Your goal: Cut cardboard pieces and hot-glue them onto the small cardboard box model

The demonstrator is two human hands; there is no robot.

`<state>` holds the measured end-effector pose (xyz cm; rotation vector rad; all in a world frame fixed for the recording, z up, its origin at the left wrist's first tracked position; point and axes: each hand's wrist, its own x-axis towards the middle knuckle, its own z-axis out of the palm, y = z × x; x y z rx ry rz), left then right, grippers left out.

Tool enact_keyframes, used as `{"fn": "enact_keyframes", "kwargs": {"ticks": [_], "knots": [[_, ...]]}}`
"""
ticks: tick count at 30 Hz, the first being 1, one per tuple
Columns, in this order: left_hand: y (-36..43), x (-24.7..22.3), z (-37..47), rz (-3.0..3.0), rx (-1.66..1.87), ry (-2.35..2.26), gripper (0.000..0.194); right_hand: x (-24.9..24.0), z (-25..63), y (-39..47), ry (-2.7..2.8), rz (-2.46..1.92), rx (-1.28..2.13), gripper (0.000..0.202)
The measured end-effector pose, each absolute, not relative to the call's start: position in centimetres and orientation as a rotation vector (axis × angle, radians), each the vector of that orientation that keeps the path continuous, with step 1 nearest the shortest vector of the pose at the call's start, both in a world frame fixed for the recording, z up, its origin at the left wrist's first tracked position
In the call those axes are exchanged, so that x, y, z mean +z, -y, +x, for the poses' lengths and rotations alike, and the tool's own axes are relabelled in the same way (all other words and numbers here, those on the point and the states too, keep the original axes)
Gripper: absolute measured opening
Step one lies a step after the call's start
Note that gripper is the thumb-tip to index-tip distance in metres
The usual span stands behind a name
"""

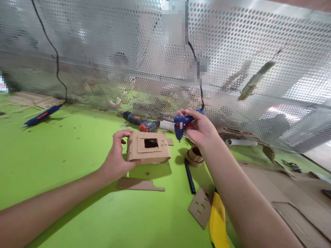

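Note:
My left hand (120, 151) grips the left end of a cardboard box (134, 146) with a raised frame, a rectangular window and small round pieces beside it. To its right, my right hand (198, 125) is closed round a blue glue gun (179, 125), its nozzle pointing down and a small red light showing on its side. Below my right wrist sits a round cardboard ring (194, 156), and a black stick (190, 176) lies against it. A flat cardboard strip (141, 184) and a tiny round piece (147, 173) rest in front of the box.
Behind the box lies a power drill (139, 121). A blue pen-like tool (42, 116) with a cord lies at left, near thin wooden sticks (33, 100). Nearer me are a cardboard piece with holes (201, 208) and a yellow tool (217, 220). Cardboard sheets (258, 182) cover the right; a perforated metal screen (103, 41) stands behind.

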<state>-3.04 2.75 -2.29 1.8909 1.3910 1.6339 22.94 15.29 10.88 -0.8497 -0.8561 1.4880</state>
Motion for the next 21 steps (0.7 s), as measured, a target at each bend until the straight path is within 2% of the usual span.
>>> {"fn": "enact_keyframes", "kwargs": {"ticks": [9,15,21], "knots": [[-3.0,-2.5,-3.3,1.927,1.572,-1.380,0.085,11.6,22.9,-15.0,0.782,-0.777,1.607,0.014],[-2.8,-2.2,-3.1,1.840,1.444,-1.460,0.074,11.7,22.6,-14.6,0.946,-0.746,1.607,0.015],[-2.9,-2.2,-3.1,1.752,1.364,-1.513,0.074,12.5,21.4,-13.2,0.761,-0.804,1.686,0.014]]}}
